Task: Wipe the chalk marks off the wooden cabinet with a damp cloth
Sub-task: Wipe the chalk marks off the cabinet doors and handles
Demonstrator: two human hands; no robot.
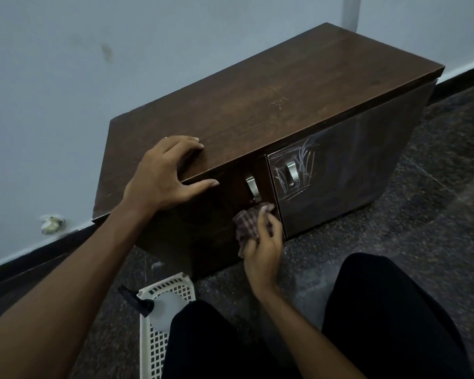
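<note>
Nearest, two knees in black trousers, down on a dark speckled stone floor. Just beside the left knee, a white plastic lattice basket, with a translucent spray bottle with a black trigger lying in it.

Ahead, a low dark brown wooden cabinet with two doors, its back against a pale blue-grey wall edged with black skirting.

Left grip spread wide over the front edge of the cabinet top, fingers on the top, thumb stretched along the edge, holding nothing. Right grip curled round a crumpled brown checked cloth, held against the left door just under the left door's curved metal handle, close to the seam between the doors.

White chalk marks scribbled over the upper left corner of the right door, around and beside the right door's metal handle, apart from the cloth. Fainter pale scratches on the top, toward the middle.

Open floor to the right of the cabinet and in front of the right door. Basket close on the left side, wall tight behind.
</note>
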